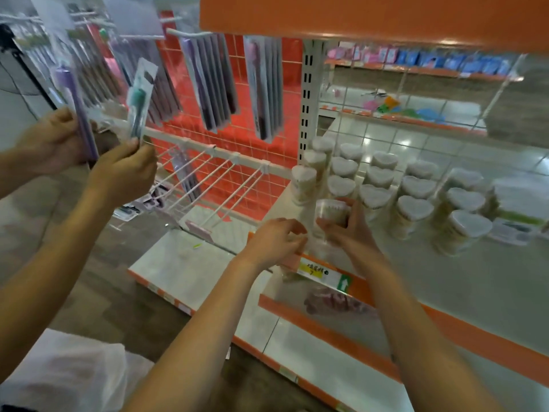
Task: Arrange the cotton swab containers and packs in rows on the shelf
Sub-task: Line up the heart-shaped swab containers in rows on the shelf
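White shelf, about fourteen heart-lidded containers, right hand gripping one container

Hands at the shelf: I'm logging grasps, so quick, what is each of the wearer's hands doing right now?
Left hand: fingers curled at the shelf edge; cannot tell if it holds anything.
Right hand: grips a round cotton swab container.

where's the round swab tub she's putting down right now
In the head view, the round swab tub is mid-frame, held in the right hand above the shelf's front edge, before the heart-lidded containers.
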Demonstrator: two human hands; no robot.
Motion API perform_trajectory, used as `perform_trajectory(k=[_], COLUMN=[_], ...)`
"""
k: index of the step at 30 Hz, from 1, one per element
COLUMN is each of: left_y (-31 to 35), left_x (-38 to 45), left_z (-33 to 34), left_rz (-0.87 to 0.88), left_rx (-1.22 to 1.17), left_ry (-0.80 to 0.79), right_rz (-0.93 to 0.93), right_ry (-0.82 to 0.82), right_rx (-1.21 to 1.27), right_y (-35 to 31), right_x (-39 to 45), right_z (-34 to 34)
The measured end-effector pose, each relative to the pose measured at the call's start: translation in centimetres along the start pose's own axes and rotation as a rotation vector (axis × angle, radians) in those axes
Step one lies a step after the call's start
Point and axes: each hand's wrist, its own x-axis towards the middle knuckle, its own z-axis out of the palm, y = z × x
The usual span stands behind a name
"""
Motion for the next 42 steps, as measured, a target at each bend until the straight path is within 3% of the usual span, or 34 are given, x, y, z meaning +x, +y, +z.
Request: perform_trajectory(k=[5, 14, 25, 31, 42], left_y=[0.0, 0.3, -1.6, -2.8, -3.0], left_x=[0.4, 1.4, 2.2, 2.9, 5.1], left_z=[0.7, 1.1, -0.3, -1.0, -1.9], left_rz=[0.034, 0.012, 0.086, 0.051, 0.087], left_rx=[-0.062, -0.232, -0.453, -0.736, -0.836], left_ry=[-0.095, -0.104, -0.143, -0.165, -0.178], right_rz=[0.03, 0.021, 0.082, 0.15, 0.163], right_ry=[-0.005, 0.117, 0.204, 0.135, 0.066], right_rx=[0.045, -0.02, 0.077, 0.117, -0.104], right_y=[0.3, 0.0, 0.6, 0.9, 0.8], right_x=[0.8, 1.0, 0.6, -0.6, -1.2], right_z=[0.0, 1.4, 0.6, 0.5, 0.9])
